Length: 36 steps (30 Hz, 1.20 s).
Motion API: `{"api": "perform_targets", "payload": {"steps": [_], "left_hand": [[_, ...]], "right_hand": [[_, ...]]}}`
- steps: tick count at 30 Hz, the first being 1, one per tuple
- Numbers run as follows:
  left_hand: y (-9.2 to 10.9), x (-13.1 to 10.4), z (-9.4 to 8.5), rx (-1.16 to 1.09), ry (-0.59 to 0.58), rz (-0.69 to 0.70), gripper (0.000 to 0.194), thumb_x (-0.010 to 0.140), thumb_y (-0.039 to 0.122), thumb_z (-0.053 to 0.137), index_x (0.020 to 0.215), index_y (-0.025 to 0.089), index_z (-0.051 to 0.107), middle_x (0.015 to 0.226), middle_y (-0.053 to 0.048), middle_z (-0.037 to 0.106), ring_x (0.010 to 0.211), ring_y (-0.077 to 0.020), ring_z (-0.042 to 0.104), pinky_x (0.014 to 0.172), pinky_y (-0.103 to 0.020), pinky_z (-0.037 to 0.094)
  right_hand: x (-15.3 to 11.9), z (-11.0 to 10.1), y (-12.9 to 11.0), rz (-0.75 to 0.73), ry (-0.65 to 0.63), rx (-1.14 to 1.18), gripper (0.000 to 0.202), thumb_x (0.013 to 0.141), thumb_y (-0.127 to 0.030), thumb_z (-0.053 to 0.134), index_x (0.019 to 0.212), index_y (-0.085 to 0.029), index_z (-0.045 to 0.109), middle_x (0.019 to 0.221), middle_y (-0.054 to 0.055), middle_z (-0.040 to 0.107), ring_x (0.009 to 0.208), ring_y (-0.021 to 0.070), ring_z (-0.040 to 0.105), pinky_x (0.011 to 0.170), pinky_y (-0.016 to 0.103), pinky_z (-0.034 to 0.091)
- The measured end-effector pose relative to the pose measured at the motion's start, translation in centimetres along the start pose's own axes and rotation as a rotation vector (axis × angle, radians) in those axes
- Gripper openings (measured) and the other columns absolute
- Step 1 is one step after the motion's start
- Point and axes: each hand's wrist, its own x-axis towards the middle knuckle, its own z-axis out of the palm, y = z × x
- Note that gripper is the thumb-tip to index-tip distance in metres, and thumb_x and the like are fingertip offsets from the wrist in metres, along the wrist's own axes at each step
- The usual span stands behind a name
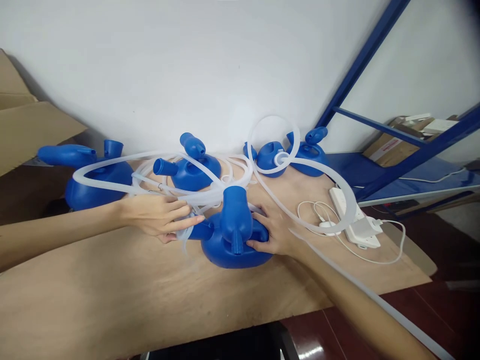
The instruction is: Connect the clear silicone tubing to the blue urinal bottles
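A blue plastic urinal bottle point(236, 255) lies on the wooden tabletop in front of me, a blue funnel-shaped piece point(236, 215) standing up from it. My right hand point(273, 232) is closed around the bottle's handle on its right side. At the neck on the left, my left hand point(161, 217) pinches a translucent plastic cap point(184, 231), its fingers partly covering it. Whether the cap sits fully on the neck I cannot tell. Behind my hands, translucent corrugated hoses point(240, 170) lie in loops.
More blue bottles stand along the wall: one at left point(99, 182), one in the middle point(197, 172), and others at right point(272, 157). A white power strip point(354, 220) with cables lies on the right. A cardboard box point(33, 125) and a blue metal rack point(360, 60) flank the tabletop point(123, 295).
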Motion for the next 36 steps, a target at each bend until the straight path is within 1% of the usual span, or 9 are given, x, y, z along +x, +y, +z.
{"api": "perform_targets", "payload": {"steps": [3,7,10,12,15,22,27,30,36], "left_hand": [[-0.8,0.6,0.1,-0.124,-0.027,-0.002,0.05,0.108,0.049,0.037,0.147,0.022,0.054,0.102,-0.008,0.068,0.077,-0.0212,0.058,0.061,-0.034,0.043],[-0.7,1.3,0.4,-0.478,-0.109,-0.058,0.051,0.106,0.06,0.037,0.131,0.029,0.069,0.092,-0.006,0.065,0.076,-0.0214,0.057,0.064,-0.034,0.046],[0.2,1.3,0.8,-0.611,0.004,-0.082,0.052,0.105,0.061,0.033,0.126,0.033,0.072,0.079,-0.003,0.06,0.071,-0.0211,0.055,0.063,-0.036,0.045],[0.6,1.0,1.1,-0.572,0.048,-0.213,0.055,0.105,0.062,0.032,0.129,0.031,0.07,0.081,-0.003,0.061,0.071,-0.0213,0.055,0.063,-0.036,0.044],[0.8,0.7,1.5,-0.476,-0.002,-0.389,0.066,0.103,0.068,0.032,0.13,0.021,0.069,0.089,-0.008,0.066,0.072,-0.0226,0.056,0.062,-0.038,0.042],[1.7,1.2,2.5,-0.31,0.146,-0.296,0.067,0.108,0.06,0.023,0.122,0.011,0.067,0.086,-0.012,0.07,0.062,-0.0211,0.054,0.055,-0.036,0.039],[3.3,1.3,2.5,-0.185,0.204,-0.423,0.081,0.107,0.066,0.012,0.122,0.005,0.063,0.089,-0.015,0.073,0.056,-0.0217,0.061,0.049,-0.034,0.037],[4.1,1.8,1.5,-0.314,0.143,-0.566,0.087,0.103,0.075,0.009,0.119,0.008,0.062,0.085,-0.014,0.074,0.055,-0.0238,0.064,0.048,-0.034,0.037],[5.6,3.8,-1.9,-0.484,-0.161,-0.979,0.079,0.105,0.072,0.008,0.106,0.013,0.061,0.076,-0.013,0.074,0.067,-0.0307,0.072,0.056,-0.035,0.042]], "right_hand": [[0.0,0.3,0.0,-0.007,0.046,0.022,0.055,0.085,-0.064,0.071,0.119,-0.021,0.072,0.122,0.017,0.064,0.108,0.0362,0.065,0.09,0.054,0.056],[0.0,0.7,-0.3,0.027,0.061,0.087,0.047,0.084,-0.059,0.067,0.117,-0.025,0.073,0.124,0.015,0.065,0.106,0.0358,0.068,0.088,0.053,0.056],[0.0,0.8,-0.6,0.048,0.052,0.153,0.039,0.082,-0.049,0.066,0.113,-0.027,0.074,0.121,0.013,0.066,0.103,0.034,0.069,0.086,0.05,0.057],[0.0,0.9,-0.8,0.079,0.072,0.139,0.037,0.081,-0.047,0.066,0.111,-0.027,0.073,0.119,0.012,0.066,0.102,0.0338,0.069,0.086,0.051,0.057],[-0.1,1.2,-0.9,0.108,0.129,0.08,0.037,0.079,-0.048,0.067,0.109,-0.026,0.072,0.118,0.013,0.064,0.101,0.0345,0.067,0.087,0.052,0.056],[0.1,1.3,-1.1,0.077,0.133,0.091,0.029,0.079,-0.043,0.066,0.101,-0.025,0.069,0.111,0.012,0.063,0.095,0.0328,0.066,0.082,0.05,0.055],[0.0,1.2,-1.0,0.084,0.09,0.093,0.032,0.081,-0.042,0.065,0.109,-0.025,0.068,0.118,0.013,0.063,0.105,0.0346,0.066,0.089,0.052,0.055],[-0.2,1.2,-0.8,0.092,0.072,0.077,0.039,0.083,-0.043,0.065,0.118,-0.026,0.067,0.123,0.014,0.063,0.11,0.0364,0.065,0.093,0.054,0.055],[-0.3,1.3,-0.7,0.1,0.062,0.061,0.042,0.087,-0.047,0.064,0.123,-0.027,0.066,0.123,0.013,0.063,0.113,0.036,0.064,0.097,0.054,0.053]]}}
